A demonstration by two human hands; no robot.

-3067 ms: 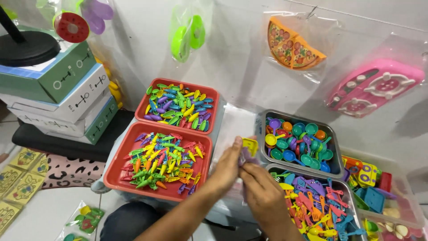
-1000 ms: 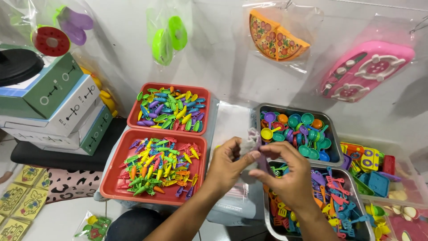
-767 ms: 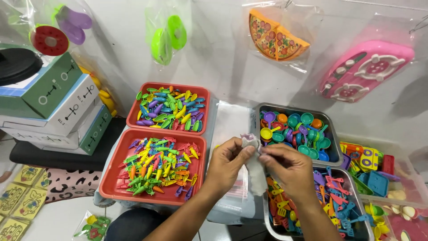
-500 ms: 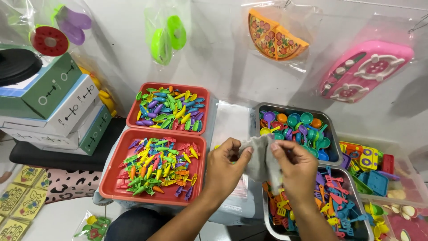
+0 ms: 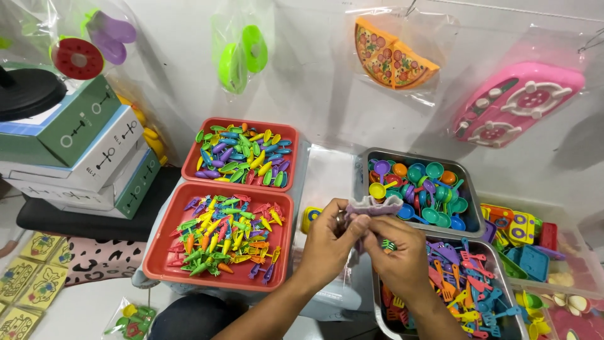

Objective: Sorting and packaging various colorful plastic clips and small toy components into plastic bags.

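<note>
Two hands meet over the middle of the crowded surface (image 5: 327,173), both pinching the same small clear plastic bag (image 5: 375,206). The left hand (image 5: 327,242) has its grip clamped on the bag's left edge, thumb and fingertips pressed together on the film. The right hand (image 5: 402,255) is clamped on the lower right part, fingers curled in, with a small green-and-dark piece (image 5: 389,245) showing against its fingers; I cannot tell whether that piece sits inside the bag. The bag rises just above both grips, its crumpled top edge between them. It hangs near the front edge of a grey tray of toy spoons and pans (image 5: 415,189) and above a second grey tray of toy utensils (image 5: 465,289). To the left lie two red trays, the near one with toy carrots and vegetables (image 5: 220,236), the far one with coloured leaf-like pieces (image 5: 242,154).
</note>
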